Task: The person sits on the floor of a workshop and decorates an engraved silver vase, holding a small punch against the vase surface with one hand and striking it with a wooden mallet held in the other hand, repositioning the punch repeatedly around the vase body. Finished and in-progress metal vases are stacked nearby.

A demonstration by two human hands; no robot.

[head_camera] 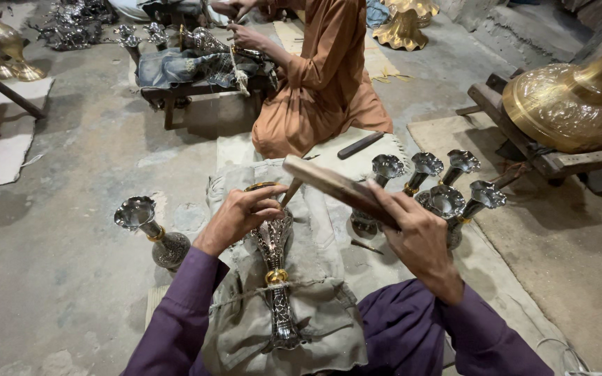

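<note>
Halfway engraved at a guess, with vase (275,268) strapped flat on cloth pad (315,327), left hand (240,217) pinching chisel (289,191) against its neck, right hand (416,233) gripping wooden mallet (336,188) raised, six vases (447,198) standing beside

One view only, head-worn, looking steeply down and forward over the wearer's lap. Very near: left hand (235,217) and right hand (416,237) fill the lower middle, purple sleeves cut by the bottom edge. Wide lens; edges bend. Facing far across a concrete floor (85,181) toward a seated co-worker (325,76), head out of frame at top. Big brass vessel (566,104) at right edge.
</note>
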